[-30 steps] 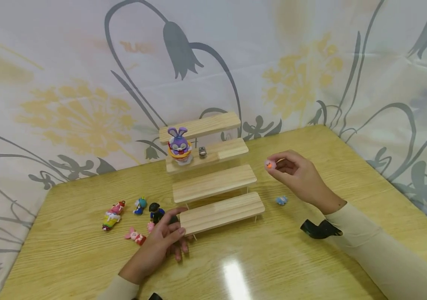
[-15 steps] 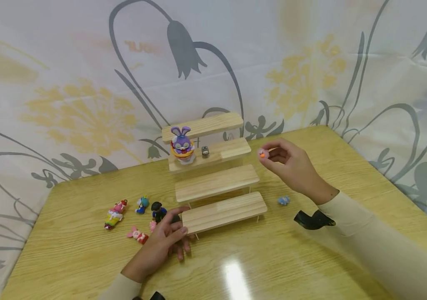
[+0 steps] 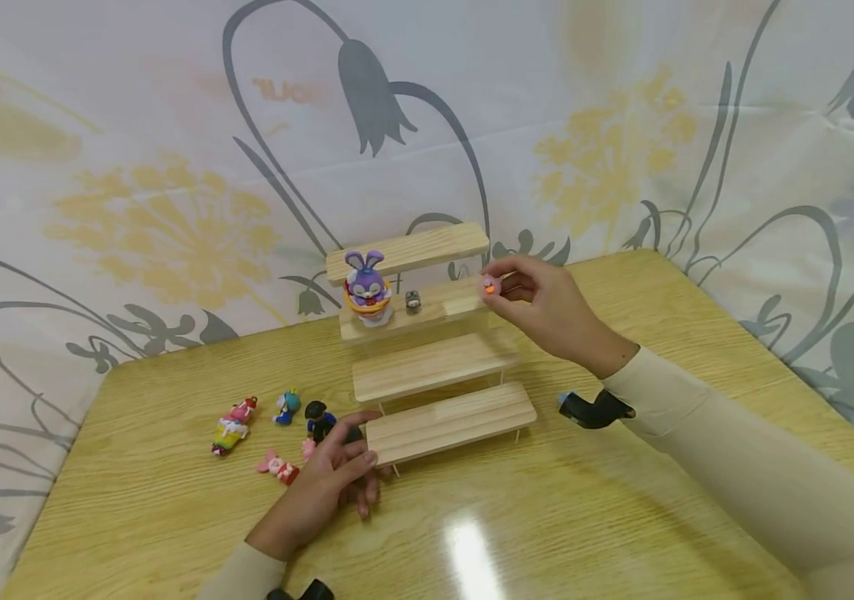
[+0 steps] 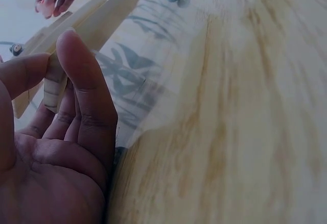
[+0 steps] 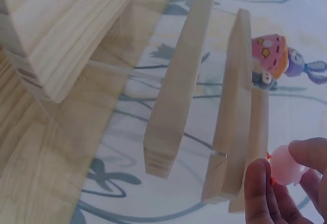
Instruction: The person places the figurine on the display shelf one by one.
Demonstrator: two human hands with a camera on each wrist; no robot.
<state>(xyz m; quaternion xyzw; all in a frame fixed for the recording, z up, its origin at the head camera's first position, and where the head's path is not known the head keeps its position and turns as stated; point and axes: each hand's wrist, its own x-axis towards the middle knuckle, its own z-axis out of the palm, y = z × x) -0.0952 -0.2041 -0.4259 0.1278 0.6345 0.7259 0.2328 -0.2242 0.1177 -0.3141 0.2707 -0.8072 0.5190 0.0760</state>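
Observation:
A tiered wooden display shelf (image 3: 449,425) stands mid-table. My left hand (image 3: 314,496) grips the left end of its lowest board; in the left wrist view the board's end (image 4: 54,83) sits between thumb and fingers. My right hand (image 3: 550,308) pinches a small pink duck figurine (image 3: 490,286) with an orange beak. It is at the right end of the second board from the top; in the right wrist view the pink duck's rounded body (image 5: 287,166) is just beside the boards' ends. That same board bears a purple rabbit figurine (image 3: 369,293) and a tiny grey figurine (image 3: 413,302).
Left of the shelf lie a pink-and-yellow figurine (image 3: 234,426), a blue one (image 3: 287,407), a dark-capped one (image 3: 317,419) and a pink piglet-like one (image 3: 279,468). A light blue piece (image 3: 564,398) is mostly hidden by the right wrist camera (image 3: 597,410). Patterned cloth (image 3: 172,100) hangs behind.
My right hand has carried the pink duck figurine left and away from me, from beside the shelf to the second board's right end. My left hand keeps its grip on the lowest board.

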